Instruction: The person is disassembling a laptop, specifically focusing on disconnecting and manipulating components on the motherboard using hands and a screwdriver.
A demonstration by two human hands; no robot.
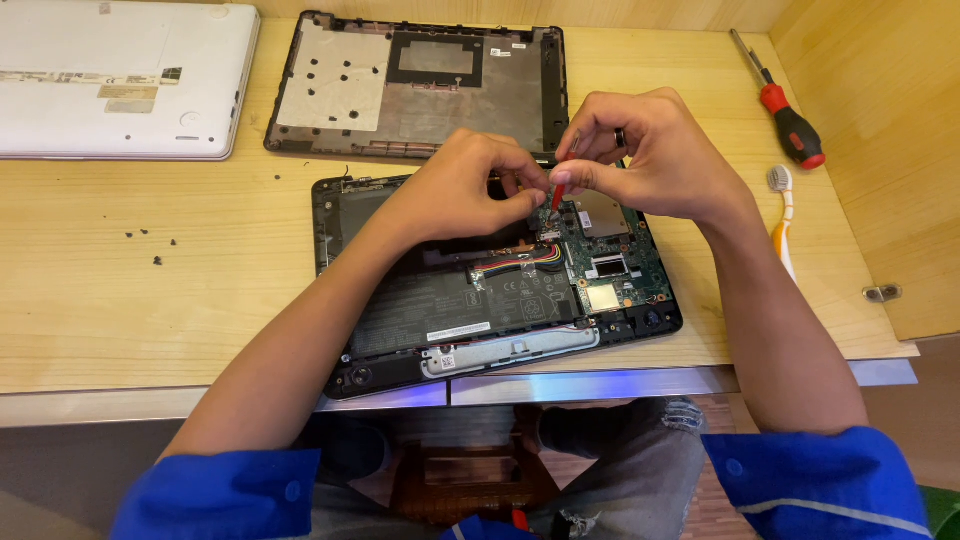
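Note:
An opened black laptop (360,360) lies on the wooden desk (150,320) with its battery (450,305) and green circuit board (625,270) exposed. My right hand (645,150) pinches a small red-handled screwdriver (557,195), its tip down on the board's upper left part. My left hand (465,185) rests curled on the laptop beside that tip, fingertips touching the same spot. Coloured wires (520,260) run from the battery toward the board.
The removed black bottom cover (330,90) lies behind the laptop. A closed white laptop (110,80) sits at the far left. A larger red-and-black screwdriver (790,125) and a toothbrush (785,215) lie at the right near a wooden side wall (880,150). Small screws (150,240) dot the desk's left.

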